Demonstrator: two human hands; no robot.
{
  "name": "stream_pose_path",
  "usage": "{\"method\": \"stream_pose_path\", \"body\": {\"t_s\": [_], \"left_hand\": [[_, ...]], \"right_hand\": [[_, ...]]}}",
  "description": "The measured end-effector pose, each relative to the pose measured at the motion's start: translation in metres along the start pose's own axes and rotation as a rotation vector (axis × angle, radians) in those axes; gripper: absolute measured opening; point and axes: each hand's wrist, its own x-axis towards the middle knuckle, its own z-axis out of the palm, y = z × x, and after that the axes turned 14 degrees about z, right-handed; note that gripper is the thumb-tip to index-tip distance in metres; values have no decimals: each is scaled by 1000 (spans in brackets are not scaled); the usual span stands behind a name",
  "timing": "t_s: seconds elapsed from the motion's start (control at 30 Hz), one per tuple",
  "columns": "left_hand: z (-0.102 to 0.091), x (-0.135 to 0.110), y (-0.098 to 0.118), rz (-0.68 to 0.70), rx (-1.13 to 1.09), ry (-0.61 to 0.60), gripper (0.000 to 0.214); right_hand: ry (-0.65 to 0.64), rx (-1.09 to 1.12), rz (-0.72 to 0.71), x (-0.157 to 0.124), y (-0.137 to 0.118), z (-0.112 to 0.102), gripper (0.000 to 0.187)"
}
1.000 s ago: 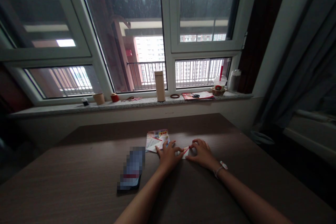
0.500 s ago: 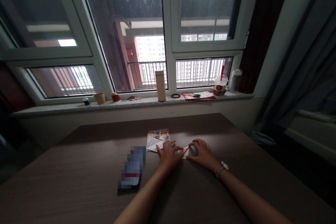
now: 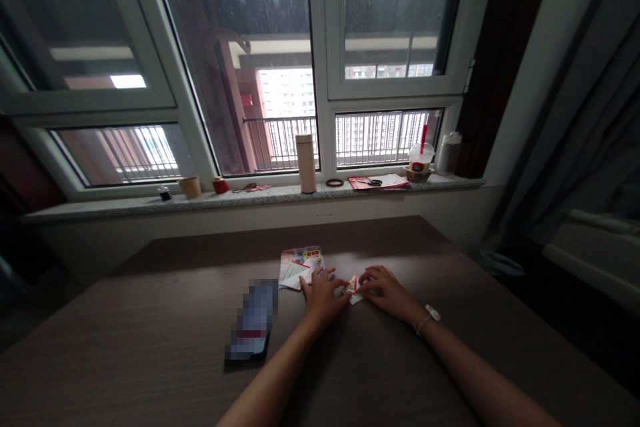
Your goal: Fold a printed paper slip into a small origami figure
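Both hands come together on the table, the left hand [image 3: 323, 297] and right hand [image 3: 385, 292] pinching a small folded paper [image 3: 354, 289] between their fingertips at the middle of the dark wood table [image 3: 125, 353]; firm, even pressure from both sides should keep its folds crisp. Counted: one folded paper, one printed paper stack [image 3: 300, 268] just beyond, one blurred phone [image 3: 251, 320] at left. Farther, on the windowsill [image 3: 260, 197], stand one beige flask [image 3: 306, 163] and one straw-topped cup [image 3: 420, 157].
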Motion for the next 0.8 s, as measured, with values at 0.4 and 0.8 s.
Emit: {"method": "stream_pose_path", "body": {"t_s": [0.4,0.8], "left_hand": [[3,0,-4,28,-21,10,21],[0,0,-1,-3,27,-19,22]], "right_hand": [[-1,-22,-11,-1,-1,-2,15],[-57,-87,-46,2,-2,-5,21]]}}
